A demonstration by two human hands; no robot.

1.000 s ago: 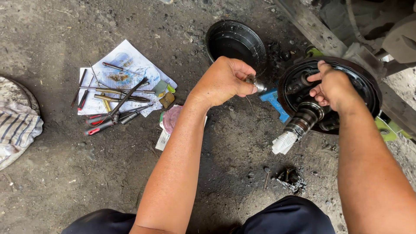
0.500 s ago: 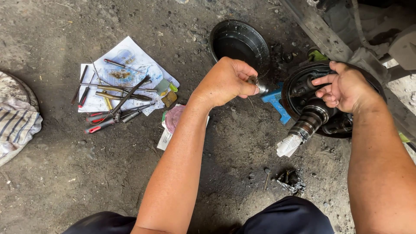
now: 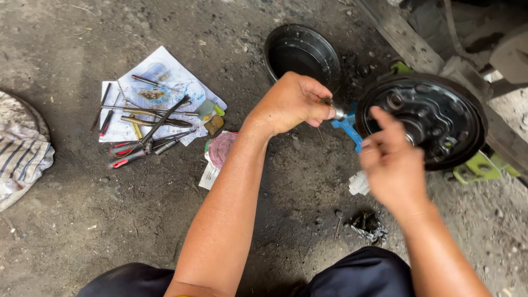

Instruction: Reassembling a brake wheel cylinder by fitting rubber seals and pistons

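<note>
My left hand (image 3: 291, 102) is closed around a small shiny metal part (image 3: 337, 113), pinched at the fingertips just left of a black round brake plate (image 3: 440, 118). My right hand (image 3: 388, 165) is blurred and lies in front of the plate's lower left, back toward the camera, one finger raised. It covers the axle shaft that sticks out of the plate; only the shaft's pale tip (image 3: 358, 184) shows beside the hand. Whether the right hand grips the shaft is not visible.
A black round pan (image 3: 302, 52) sits on the dirt floor behind my left hand. Several hand tools (image 3: 148, 124) lie on paper at left, a striped cloth (image 3: 22, 157) farther left. A blue piece (image 3: 347, 127), green pieces (image 3: 478, 168) and a dark scrap (image 3: 367, 223) surround the plate.
My right hand has dropped from the plate's rim down and left, over the axle shaft. The left hand stays where it was, holding the small metal part. The camera view has shifted slightly.
</note>
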